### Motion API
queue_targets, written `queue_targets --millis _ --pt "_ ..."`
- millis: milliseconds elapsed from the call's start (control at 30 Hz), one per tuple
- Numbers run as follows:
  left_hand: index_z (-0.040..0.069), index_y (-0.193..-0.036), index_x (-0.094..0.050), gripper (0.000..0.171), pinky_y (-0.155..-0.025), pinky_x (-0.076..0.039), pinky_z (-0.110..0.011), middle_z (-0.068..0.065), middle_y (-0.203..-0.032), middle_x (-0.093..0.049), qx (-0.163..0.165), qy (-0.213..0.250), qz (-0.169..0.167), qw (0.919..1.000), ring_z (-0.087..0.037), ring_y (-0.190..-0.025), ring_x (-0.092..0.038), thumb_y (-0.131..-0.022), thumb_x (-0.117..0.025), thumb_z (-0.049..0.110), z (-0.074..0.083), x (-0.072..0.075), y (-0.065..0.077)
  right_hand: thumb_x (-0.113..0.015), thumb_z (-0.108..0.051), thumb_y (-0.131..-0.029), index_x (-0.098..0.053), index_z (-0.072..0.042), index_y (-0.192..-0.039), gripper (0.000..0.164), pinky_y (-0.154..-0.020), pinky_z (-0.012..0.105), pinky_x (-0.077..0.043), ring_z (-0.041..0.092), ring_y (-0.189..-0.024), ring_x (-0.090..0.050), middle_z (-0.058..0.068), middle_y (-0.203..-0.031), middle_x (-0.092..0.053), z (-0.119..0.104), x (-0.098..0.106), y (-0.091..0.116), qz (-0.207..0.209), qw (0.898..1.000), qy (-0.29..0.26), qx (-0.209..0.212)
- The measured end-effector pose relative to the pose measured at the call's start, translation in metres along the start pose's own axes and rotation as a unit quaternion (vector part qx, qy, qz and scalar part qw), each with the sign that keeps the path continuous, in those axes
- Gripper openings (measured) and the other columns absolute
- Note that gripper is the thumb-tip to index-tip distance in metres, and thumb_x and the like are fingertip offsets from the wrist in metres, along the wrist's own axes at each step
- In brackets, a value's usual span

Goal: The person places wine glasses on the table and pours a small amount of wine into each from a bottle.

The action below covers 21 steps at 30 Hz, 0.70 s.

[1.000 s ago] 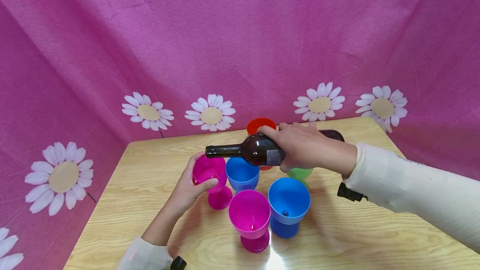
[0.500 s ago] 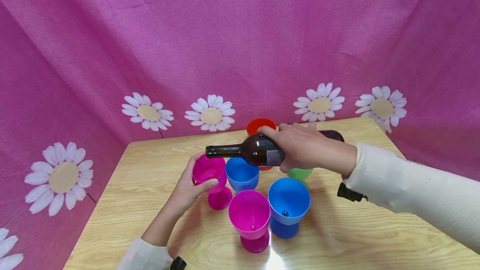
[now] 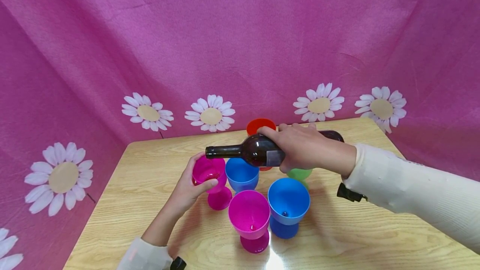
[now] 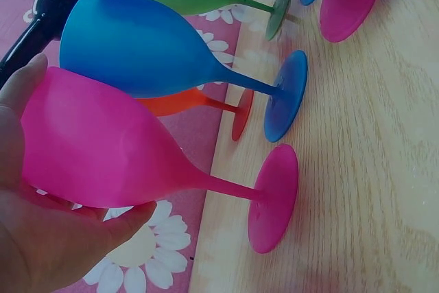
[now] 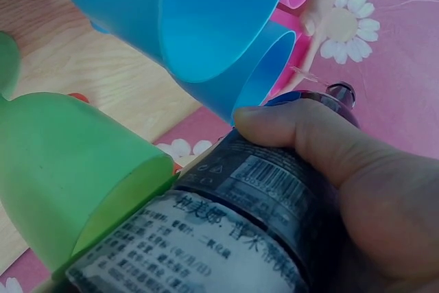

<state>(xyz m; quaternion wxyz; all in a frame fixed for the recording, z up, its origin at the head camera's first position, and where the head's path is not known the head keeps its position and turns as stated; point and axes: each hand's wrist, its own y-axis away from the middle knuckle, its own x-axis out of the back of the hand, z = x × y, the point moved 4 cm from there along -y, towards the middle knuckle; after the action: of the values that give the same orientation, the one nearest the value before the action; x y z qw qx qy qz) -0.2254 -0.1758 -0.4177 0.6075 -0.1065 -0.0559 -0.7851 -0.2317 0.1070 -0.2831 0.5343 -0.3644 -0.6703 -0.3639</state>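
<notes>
Pink, the goblet (image 3: 207, 170) is standing upright, the left hand (image 3: 187, 191) holding its bowl; right of it, the right hand (image 3: 300, 147) is gripping the dark bottle (image 3: 256, 150) near-level, neck pointing across the goblet's rim.

Glossy glass bottle (image 3: 258, 148), matt plastic goblets (image 4: 110, 138)

A small staged tabletop set, curtained with cloth.
Pink-purple cloth (image 3: 240, 53) printed with white daisies (image 3: 211, 116) hangs in folds behind the wood-grain table (image 3: 337, 236) and along its left and right sides, like a makeshift booth. Coloured goblets (image 3: 249, 211) stand on the table; a black device (image 3: 350, 193) at each sleeve cuff above it suits a recording setup. The cloth hides the room beyond, so home or office cannot be told.
</notes>
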Motion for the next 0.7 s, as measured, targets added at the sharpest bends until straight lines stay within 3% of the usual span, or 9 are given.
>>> queue_targets --millis 367,700 --pt "0.025 -0.156 -0.033 0.084 -0.096 -0.058 -0.038 -0.009 -0.149 -0.051 0.001 -0.001 0.000 1.0000 -0.034 -0.137 -0.050 -0.089 -0.082 0.018 0.0008 -0.0003 0.0005 -0.099 -0.022 -0.065 -0.046 -0.032 -0.147 0.098 -0.077 0.050 -0.049 0.033 -0.104 -0.060 0.012 -0.112 -0.064 0.0003 -0.0007 0.0002 0.001 1.000 -0.003 0.005" --pt "0.018 -0.157 -0.031 0.084 -0.097 -0.057 -0.033 -0.014 -0.149 -0.051 -0.011 0.003 -0.005 0.9999 -0.036 -0.137 -0.050 -0.089 -0.081 0.016 -0.0007 -0.0003 -0.0011 -0.099 -0.022 -0.066 -0.047 -0.031 -0.147 0.096 -0.074 0.046 -0.051 0.033 -0.103 -0.060 0.012 -0.112 -0.063 0.0011 0.0015 0.0019 0.001 1.000 -0.007 0.014"
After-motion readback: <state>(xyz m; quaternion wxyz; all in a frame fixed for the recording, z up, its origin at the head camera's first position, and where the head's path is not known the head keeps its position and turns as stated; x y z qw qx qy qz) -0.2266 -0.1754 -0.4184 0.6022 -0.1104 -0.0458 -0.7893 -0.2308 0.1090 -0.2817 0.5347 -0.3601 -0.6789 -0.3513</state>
